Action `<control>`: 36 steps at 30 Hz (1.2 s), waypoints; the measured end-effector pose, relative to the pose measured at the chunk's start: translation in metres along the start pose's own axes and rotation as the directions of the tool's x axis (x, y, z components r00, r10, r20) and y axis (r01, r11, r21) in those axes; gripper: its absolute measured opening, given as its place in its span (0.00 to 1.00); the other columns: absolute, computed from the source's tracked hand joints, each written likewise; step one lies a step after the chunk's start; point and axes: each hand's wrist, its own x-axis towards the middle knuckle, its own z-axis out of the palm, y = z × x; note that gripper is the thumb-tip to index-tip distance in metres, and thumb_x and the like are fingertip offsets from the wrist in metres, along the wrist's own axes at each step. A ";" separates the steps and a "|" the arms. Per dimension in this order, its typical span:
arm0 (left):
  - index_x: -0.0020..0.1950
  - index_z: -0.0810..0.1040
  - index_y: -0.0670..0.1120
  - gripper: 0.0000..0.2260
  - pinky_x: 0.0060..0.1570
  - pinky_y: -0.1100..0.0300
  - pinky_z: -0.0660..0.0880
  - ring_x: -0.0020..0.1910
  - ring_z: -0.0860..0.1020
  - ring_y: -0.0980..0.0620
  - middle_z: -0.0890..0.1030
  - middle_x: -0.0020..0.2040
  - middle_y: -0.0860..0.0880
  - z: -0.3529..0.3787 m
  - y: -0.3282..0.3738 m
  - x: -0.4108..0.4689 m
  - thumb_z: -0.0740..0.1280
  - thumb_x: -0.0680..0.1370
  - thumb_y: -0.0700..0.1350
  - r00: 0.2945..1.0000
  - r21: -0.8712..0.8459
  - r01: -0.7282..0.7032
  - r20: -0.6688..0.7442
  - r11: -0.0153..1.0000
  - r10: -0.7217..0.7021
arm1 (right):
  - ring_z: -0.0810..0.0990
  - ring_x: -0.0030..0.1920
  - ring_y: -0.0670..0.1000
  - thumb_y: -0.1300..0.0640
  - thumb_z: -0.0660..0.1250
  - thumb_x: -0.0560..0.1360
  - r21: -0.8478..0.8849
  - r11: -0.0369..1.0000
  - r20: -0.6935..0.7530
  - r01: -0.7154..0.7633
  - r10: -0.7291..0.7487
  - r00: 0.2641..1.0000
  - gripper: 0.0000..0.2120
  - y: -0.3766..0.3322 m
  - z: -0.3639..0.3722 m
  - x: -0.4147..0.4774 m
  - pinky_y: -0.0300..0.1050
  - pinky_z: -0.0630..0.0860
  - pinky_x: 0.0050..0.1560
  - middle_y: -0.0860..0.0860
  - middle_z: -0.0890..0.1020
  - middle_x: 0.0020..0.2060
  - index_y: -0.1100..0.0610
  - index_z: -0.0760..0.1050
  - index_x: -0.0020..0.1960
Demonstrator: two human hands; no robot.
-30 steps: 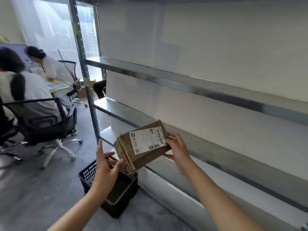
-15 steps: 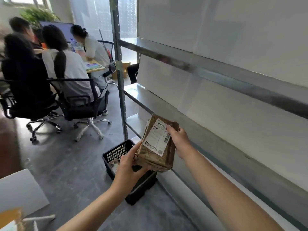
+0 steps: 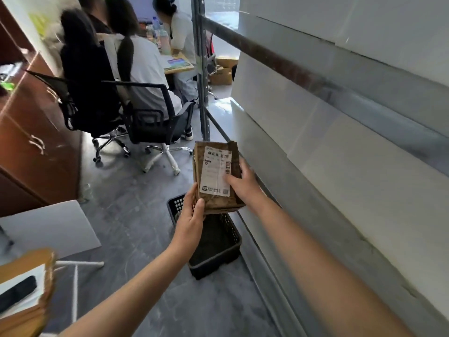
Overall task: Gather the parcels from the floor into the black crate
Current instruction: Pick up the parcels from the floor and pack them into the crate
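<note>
A brown paper parcel [image 3: 213, 203] with a white shipping label hangs in the air above the black crate [image 3: 218, 242], which stands on the grey floor against the shelving. My left hand [image 3: 192, 215] grips the parcel's lower left corner, thumb on its face. My right hand [image 3: 243, 183] holds its right edge, thumb across the label. The parcel stands nearly upright with the label facing me. The parcel and my left hand hide part of the crate's far end.
A metal shelf rack [image 3: 315, 79] runs along the right. People sit on black office chairs [image 3: 150, 117] at a desk behind the crate. A wooden cabinet [image 3: 31, 132] stands at the left. A white board [image 3: 51, 229] and another brown parcel [image 3: 26, 288] lie at the lower left.
The view swung left and down. The parcel turned from tilted to nearly upright, and both hands kept hold of it over the crate.
</note>
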 end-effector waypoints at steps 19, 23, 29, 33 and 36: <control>0.77 0.60 0.55 0.20 0.64 0.51 0.74 0.67 0.74 0.52 0.73 0.71 0.51 -0.080 -0.098 0.192 0.54 0.85 0.47 0.964 -0.085 0.229 -0.116 0.970 -0.237 | 0.76 0.63 0.48 0.56 0.70 0.75 -0.065 0.987 0.189 -0.148 0.158 0.969 0.30 0.038 0.105 0.171 0.53 0.77 0.63 0.44 0.73 0.65 0.35 0.62 0.69; 0.78 0.60 0.52 0.21 0.69 0.53 0.71 0.69 0.72 0.53 0.71 0.72 0.50 -0.107 -0.136 0.244 0.55 0.85 0.42 0.933 -0.080 0.353 -0.049 0.932 -0.357 | 0.76 0.64 0.49 0.60 0.70 0.75 -0.101 0.960 0.169 -0.262 0.276 0.946 0.32 0.063 0.144 0.229 0.55 0.77 0.63 0.43 0.75 0.63 0.35 0.63 0.70; 0.76 0.63 0.59 0.22 0.68 0.46 0.71 0.69 0.72 0.52 0.72 0.71 0.54 -0.157 -0.191 0.331 0.57 0.83 0.47 0.889 0.037 0.446 0.099 0.894 -0.448 | 0.71 0.66 0.45 0.61 0.66 0.79 -0.114 0.928 0.162 -0.356 0.371 0.914 0.34 0.093 0.184 0.291 0.43 0.73 0.63 0.43 0.72 0.65 0.40 0.57 0.77; 0.76 0.61 0.64 0.23 0.68 0.48 0.71 0.69 0.72 0.57 0.71 0.71 0.59 -0.160 -0.218 0.366 0.58 0.80 0.53 0.863 0.111 0.460 0.177 0.881 -0.473 | 0.73 0.65 0.46 0.62 0.67 0.79 -0.075 0.899 0.115 -0.432 0.438 0.892 0.33 0.123 0.192 0.316 0.39 0.77 0.56 0.43 0.72 0.65 0.38 0.58 0.76; 0.74 0.60 0.69 0.22 0.71 0.48 0.69 0.69 0.70 0.59 0.71 0.70 0.63 -0.153 -0.250 0.381 0.58 0.82 0.52 0.844 0.135 0.496 0.156 0.858 -0.513 | 0.74 0.67 0.48 0.64 0.67 0.78 -0.063 0.876 0.115 -0.478 0.483 0.868 0.34 0.157 0.192 0.334 0.52 0.76 0.65 0.42 0.73 0.65 0.34 0.59 0.73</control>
